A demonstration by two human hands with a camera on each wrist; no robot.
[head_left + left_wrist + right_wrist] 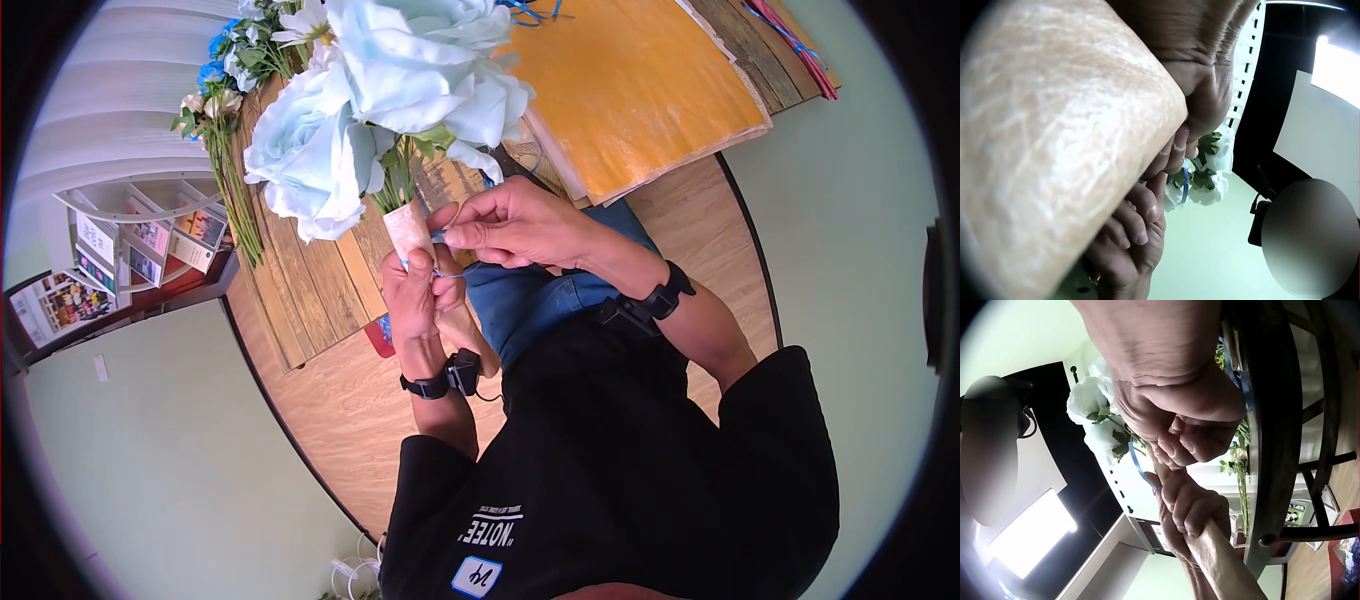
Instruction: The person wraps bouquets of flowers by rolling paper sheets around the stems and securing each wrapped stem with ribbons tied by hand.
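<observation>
Large pale blue artificial roses (420, 70) form a bouquet whose green stems (398, 180) run down into a pale paper wrap (408, 228). My left hand (415, 295) grips this wrapped handle, thumb laid along it. In the left wrist view the wrap (1066, 137) fills the near side. My right hand (525, 225) is beside the handle, thumb and fingers pinching a thin blue ribbon (440, 236). A loop of the blue ribbon (1138, 464) hangs by the handle in the right wrist view. The right fingertips (1175, 447) are curled close above the left hand.
Orange wrapping paper sheets (640, 95) lie stacked on the wooden table (310, 300). More flowers with long stems (232, 190) rest along its far left side. Pink sticks (800, 50) lie at the upper right. A rack of cards (150, 235) stands beyond the table.
</observation>
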